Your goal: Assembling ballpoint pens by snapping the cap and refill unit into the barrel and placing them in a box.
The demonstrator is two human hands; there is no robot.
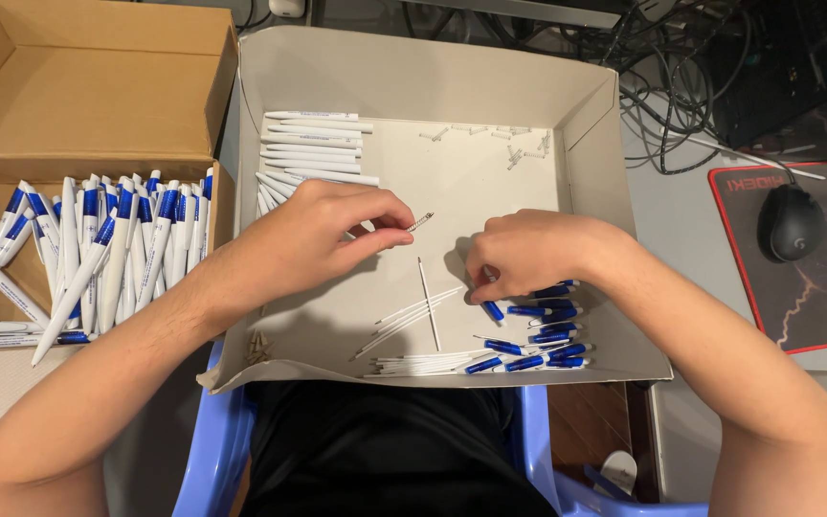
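A light, easily bent spring (420, 222) is pinched at its end by the left hand (323, 235), while a blue pen part (493, 309) near the tray's (586, 124) right edge is gripped by the right hand (528, 254).

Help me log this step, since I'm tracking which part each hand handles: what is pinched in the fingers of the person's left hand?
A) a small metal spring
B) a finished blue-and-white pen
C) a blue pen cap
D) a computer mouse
A: the left hand pinches a small metal spring at its fingertips above the shallow white tray, while the right hand reaches to the blue pen parts.
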